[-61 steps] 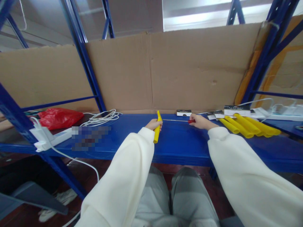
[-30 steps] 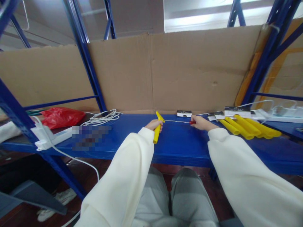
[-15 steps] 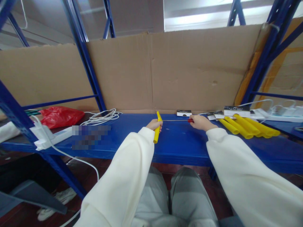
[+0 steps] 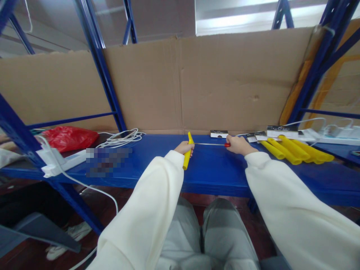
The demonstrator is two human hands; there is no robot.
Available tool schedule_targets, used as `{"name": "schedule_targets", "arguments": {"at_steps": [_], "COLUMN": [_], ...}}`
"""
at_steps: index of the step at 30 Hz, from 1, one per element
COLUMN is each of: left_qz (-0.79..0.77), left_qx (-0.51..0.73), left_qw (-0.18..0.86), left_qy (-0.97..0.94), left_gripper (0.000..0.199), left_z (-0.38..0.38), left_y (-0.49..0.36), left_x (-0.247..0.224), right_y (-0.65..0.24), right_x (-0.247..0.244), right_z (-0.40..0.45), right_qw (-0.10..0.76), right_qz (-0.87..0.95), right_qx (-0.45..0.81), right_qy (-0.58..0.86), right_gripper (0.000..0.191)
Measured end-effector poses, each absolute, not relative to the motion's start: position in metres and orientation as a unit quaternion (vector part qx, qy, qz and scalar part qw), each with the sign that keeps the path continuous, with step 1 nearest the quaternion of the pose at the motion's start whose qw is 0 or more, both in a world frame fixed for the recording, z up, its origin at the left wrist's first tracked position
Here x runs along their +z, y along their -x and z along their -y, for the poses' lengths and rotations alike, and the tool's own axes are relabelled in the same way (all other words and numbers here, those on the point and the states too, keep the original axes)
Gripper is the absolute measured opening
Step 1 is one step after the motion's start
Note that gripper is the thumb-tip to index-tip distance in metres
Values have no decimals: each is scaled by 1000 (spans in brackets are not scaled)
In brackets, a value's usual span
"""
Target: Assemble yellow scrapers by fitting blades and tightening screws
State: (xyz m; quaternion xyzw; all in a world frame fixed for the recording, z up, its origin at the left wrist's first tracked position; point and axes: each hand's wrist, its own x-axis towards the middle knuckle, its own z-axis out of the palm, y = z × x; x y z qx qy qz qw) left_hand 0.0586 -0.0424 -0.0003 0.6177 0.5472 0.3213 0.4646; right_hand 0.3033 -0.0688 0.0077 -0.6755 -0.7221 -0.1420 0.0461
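Note:
My left hand [image 4: 184, 147] is closed around a yellow tube [image 4: 186, 160], which stands tilted over the blue shelf, its narrower tip up. In my right hand [image 4: 237, 145] is a screwdriver [image 4: 209, 144] with a red handle and a long, thin metal shaft. The shaft runs level to the left, its tip at the side of the yellow tube; whether it enters the tube I cannot tell. My fingers hide much of the red handle.
Several yellow tubes [image 4: 294, 150] lie at the right beside black-and-white cards [image 4: 282, 132]. Another small card [image 4: 219, 134] stands by the cardboard wall [image 4: 225, 82]. To the left are white cable [image 4: 123, 138], a power strip [image 4: 74, 160], a red bag [image 4: 70, 138] and another person's hand [image 4: 8, 145].
More of the screwdriver's red handle shows below my right hand, and its shaft looks brighter. Both my hands keep nearly the same place. The other person's arm at the left has shifted.

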Motion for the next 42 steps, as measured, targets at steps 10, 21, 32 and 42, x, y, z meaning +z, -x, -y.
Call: {"name": "schedule_targets", "arguments": {"at_steps": [10, 21, 32, 42], "left_qz": [-545, -544, -538, -540], "left_qx": [329, 326, 328, 331], "left_qw": [460, 458, 463, 466], "left_qy": [-618, -623, -623, -617], "left_gripper": [18, 16, 21, 17], "left_z": [42, 40, 39, 37], "left_y": [-59, -58, -58, -57], "left_x": [-2, -4, -4, -6], "right_y": [-304, -304, -303, -304], "right_x": [6, 7, 8, 7], "right_z": [66, 66, 69, 68], "right_qw": [37, 33, 50, 47], "right_qz": [724, 731, 713, 709], "right_qx": [-119, -116, -133, -115], "right_qy": [678, 672, 687, 694], "right_gripper": [25, 24, 29, 29]}}
